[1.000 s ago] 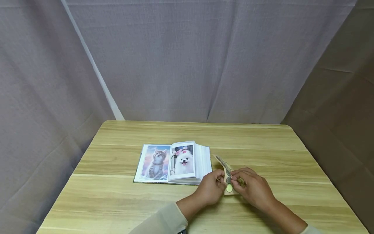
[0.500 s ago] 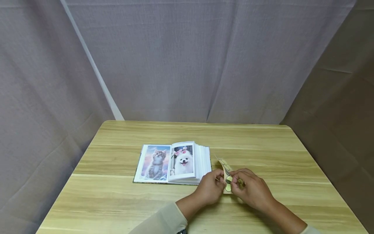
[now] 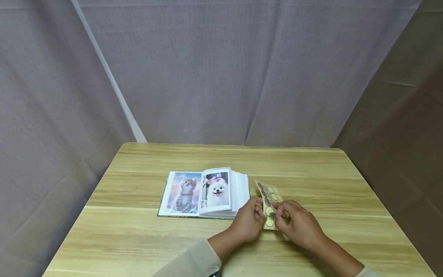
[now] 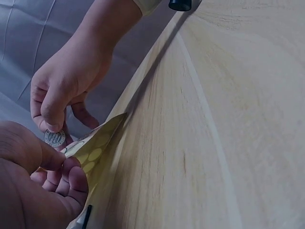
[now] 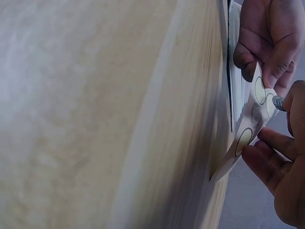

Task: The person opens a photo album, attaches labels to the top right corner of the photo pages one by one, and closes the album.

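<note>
My left hand (image 3: 249, 220) pinches the left edge of a sheet of round stickers (image 3: 265, 198), held up just right of the photo album. Dark printed stickers run along its far part; pale yellow bare circles show near the bottom. Between the thumb and finger of my right hand (image 3: 299, 223) is a round sticker (image 4: 55, 138), grey with printed lettering, lifted off the sheet. The right wrist view shows this sticker (image 5: 278, 102) edge-on beside the sheet (image 5: 245, 138). A printed sticker (image 5: 256, 115) is still on the sheet between bare circles.
An open photo album (image 3: 204, 214) lies left of the hands, with a kitten picture (image 3: 185, 194) and a white dog picture (image 3: 217, 192). Its right-hand pages stand in a thick stack. Beneath everything is a wooden table (image 3: 138, 246), with grey curtains (image 3: 207, 77) behind.
The right hand has peeled a round sticker from the sheet, baring a second yellow circle near the bottom. The sheet has turned to show more of its face; the hands moved little.
</note>
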`<state>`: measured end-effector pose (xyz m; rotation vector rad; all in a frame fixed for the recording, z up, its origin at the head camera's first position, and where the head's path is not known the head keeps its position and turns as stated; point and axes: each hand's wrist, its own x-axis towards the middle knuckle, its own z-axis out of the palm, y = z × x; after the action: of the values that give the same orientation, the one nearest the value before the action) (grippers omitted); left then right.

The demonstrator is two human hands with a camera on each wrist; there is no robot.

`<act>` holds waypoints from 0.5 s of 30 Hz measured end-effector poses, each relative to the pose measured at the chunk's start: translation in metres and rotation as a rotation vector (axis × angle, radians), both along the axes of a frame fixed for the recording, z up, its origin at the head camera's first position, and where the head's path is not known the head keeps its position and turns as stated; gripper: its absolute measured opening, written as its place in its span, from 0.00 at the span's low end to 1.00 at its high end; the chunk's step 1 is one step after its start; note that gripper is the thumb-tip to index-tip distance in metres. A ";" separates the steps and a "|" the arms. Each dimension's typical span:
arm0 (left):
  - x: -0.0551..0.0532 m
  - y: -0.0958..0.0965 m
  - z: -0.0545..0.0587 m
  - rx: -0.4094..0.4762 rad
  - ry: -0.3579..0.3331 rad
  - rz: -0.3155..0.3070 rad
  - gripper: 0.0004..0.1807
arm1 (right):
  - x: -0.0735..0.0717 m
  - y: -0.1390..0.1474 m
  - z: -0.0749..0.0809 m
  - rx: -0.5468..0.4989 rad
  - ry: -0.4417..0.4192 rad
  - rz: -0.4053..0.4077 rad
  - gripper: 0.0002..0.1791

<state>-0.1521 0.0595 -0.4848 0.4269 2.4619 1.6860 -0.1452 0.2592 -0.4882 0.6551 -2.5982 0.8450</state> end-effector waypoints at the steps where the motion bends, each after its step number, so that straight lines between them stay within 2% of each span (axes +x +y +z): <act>1: 0.001 0.000 0.000 0.004 -0.005 0.007 0.23 | 0.000 0.000 0.000 0.002 -0.012 -0.002 0.17; 6: 0.002 0.000 -0.002 0.033 -0.026 0.043 0.24 | 0.000 0.000 -0.001 0.020 -0.075 -0.018 0.15; 15: 0.002 -0.002 -0.002 0.046 0.031 0.044 0.16 | -0.001 0.000 -0.006 0.043 -0.120 -0.046 0.14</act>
<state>-0.1496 0.0573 -0.4870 0.4102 2.4759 1.7689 -0.1465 0.2589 -0.4938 0.5701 -2.7348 0.8408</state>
